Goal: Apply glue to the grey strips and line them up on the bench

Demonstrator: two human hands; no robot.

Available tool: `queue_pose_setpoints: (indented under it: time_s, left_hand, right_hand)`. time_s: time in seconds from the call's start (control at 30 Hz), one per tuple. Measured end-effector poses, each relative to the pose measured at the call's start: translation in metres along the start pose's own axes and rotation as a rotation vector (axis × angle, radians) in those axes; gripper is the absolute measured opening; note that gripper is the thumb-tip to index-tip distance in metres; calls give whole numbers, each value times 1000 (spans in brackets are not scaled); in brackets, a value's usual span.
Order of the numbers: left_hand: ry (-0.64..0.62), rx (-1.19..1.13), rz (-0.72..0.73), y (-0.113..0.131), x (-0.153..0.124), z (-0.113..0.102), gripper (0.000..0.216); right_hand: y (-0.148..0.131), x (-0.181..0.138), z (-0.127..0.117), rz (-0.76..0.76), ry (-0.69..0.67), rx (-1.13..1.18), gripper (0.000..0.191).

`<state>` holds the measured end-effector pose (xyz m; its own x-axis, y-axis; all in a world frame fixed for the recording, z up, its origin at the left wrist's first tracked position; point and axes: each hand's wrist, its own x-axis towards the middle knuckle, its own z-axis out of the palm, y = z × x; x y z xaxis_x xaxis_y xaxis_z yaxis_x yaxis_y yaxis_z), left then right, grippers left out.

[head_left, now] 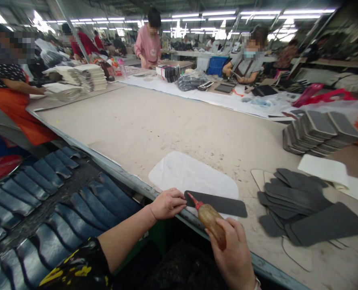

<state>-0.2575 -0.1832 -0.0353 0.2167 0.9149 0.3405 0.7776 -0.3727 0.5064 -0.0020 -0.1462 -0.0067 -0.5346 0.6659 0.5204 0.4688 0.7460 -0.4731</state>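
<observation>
Head view: a white sheet (182,171) with rounded corners lies flat on the table (130,121), just beside the near edge.
Dark strip: the dark strip (224,204) lies across the near right part of the white sheet, its right end reaching past the sheet's border.
Left hand: the left hand (168,203) is at the near side of the white sheet, bent fingers at the strip's left end; whether they pinch it, I cannot tell.
Right hand: the right hand (232,243) is wrapped around a brown bottle (211,220), nearer than the white sheet.
Red nozzle: the red nozzle (194,200) slants over the strip's left end, above the white sheet; contact cannot be told.
Room: broad tabletop spreads beyond the white sheet toward the paper stacks (90,77); right of it, only a narrow gap parts the strip from a fanned pile of dark pieces (306,201).
Low side: blue pieces (85,209) lie in overlapping rows left of the white sheet, below the table edge.
</observation>
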Motion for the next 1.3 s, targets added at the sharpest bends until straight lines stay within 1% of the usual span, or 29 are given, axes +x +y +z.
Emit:
queue_pose_setpoints:
  time_s: [0.23, 0.43, 0.8, 1.03, 1.17, 1.3]
  left_hand:
    - [-4, -33, 3, -2, 0, 3, 19]
    - [-11, -10, -11, -1, 2, 2, 21]
    - [12, 1, 12, -3, 1, 4, 20]
    - [18, -3, 29, -1, 3, 2, 17]
    - [5, -8, 22, 1, 5, 0, 18]
    - [-10, -7, 2, 2, 6, -1, 18]
  right_hand:
    - [-5, 1, 5, 23, -2, 9, 34]
    - [1, -3, 0, 62, 17, -12, 34]
    - [23, -17, -33, 167, 97, -126, 35]
    - [44, -27, -54, 238, 178, -195, 38]
    - [55, -33, -64, 280, 234, -252, 42]
    - [65, -36, -71, 291, 265, -318, 46]
